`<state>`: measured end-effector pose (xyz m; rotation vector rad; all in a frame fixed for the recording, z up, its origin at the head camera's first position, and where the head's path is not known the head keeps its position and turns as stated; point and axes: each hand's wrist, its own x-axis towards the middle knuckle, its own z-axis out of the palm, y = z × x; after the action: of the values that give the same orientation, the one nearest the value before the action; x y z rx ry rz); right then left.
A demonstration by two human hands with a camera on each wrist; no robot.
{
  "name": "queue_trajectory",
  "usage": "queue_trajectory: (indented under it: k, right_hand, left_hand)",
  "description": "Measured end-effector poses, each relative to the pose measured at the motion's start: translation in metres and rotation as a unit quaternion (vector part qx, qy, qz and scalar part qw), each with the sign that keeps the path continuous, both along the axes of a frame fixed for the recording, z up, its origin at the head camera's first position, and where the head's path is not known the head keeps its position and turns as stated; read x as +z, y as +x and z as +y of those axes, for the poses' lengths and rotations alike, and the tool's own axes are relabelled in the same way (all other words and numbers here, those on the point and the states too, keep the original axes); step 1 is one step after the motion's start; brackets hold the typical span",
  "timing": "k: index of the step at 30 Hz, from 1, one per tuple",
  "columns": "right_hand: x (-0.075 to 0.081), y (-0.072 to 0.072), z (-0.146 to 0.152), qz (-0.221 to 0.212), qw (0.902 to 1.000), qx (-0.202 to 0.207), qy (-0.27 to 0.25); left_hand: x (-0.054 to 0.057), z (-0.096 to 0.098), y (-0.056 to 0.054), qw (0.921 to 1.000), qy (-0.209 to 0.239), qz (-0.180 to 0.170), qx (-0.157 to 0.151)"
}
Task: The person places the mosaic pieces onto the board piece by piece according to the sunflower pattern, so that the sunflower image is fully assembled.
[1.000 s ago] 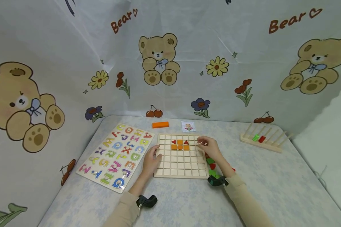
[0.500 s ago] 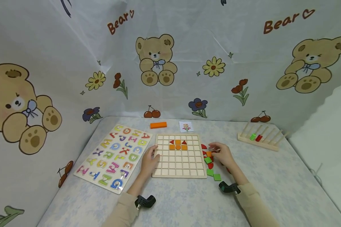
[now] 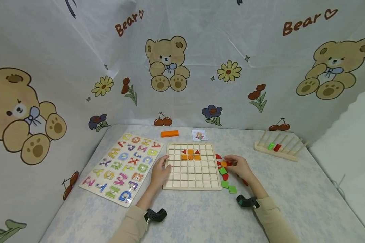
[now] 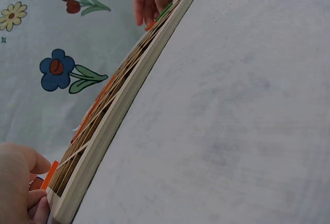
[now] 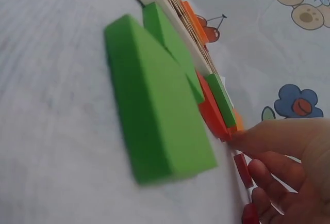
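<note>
A wooden grid board (image 3: 194,173) lies flat, with red triangles and orange tiles (image 3: 190,152) in its upper cells. My left hand (image 3: 160,172) grips its left edge, the thumb over the rim; the left wrist view shows this hand (image 4: 20,182) at the board's corner. Beside the right edge, my right hand (image 3: 240,167) pinches an orange square tile (image 3: 223,164) among loose pieces. In the right wrist view the thumb of this hand (image 5: 294,157) meets the orange tile (image 5: 237,121); the index fingertip is hidden. Green tiles (image 3: 223,171) and red pieces (image 3: 225,177) lie around it.
A letter puzzle board (image 3: 121,168) lies at the left. Behind the grid board are an orange box (image 3: 169,133) and a small pattern card (image 3: 199,135). A wooden peg rack (image 3: 275,152) with green and red rings stands at the back right.
My right hand has moved from the board's upper right edge rightward to the loose pieces, and its fingers have closed at the orange tile. My left hand stays at the board's left edge.
</note>
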<state>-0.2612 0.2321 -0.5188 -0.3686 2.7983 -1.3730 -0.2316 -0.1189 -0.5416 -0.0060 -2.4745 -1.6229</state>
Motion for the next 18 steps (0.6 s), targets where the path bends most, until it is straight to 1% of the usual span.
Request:
queue_trajectory:
  k: [4,7,12,15,18]
  right_hand:
    - [0.001,0.0,0.0,0.018,0.9997,-0.011,-0.008]
    - [0.001,0.0,-0.004,0.025,0.9995,-0.011,-0.016]
    - [0.007,-0.002,-0.019,0.012,0.9989,0.001,-0.044]
    - [0.01,-0.004,-0.031,0.003,0.9985,0.01,-0.054]
    - [0.01,-0.007,-0.044,0.008,0.9979,0.026,-0.058]
  left_hand:
    - [0.001,0.0,0.0,1.0,0.002,-0.004,0.0]
    - [0.0,-0.001,0.0,1.0,0.004,-0.006,-0.002]
    - [-0.002,-0.002,-0.001,0.9999,0.005,-0.011,-0.001]
    - [-0.002,-0.002,-0.001,1.0,-0.003,-0.005,0.0]
    - [-0.003,-0.001,-0.001,1.0,-0.008,0.002,-0.001]
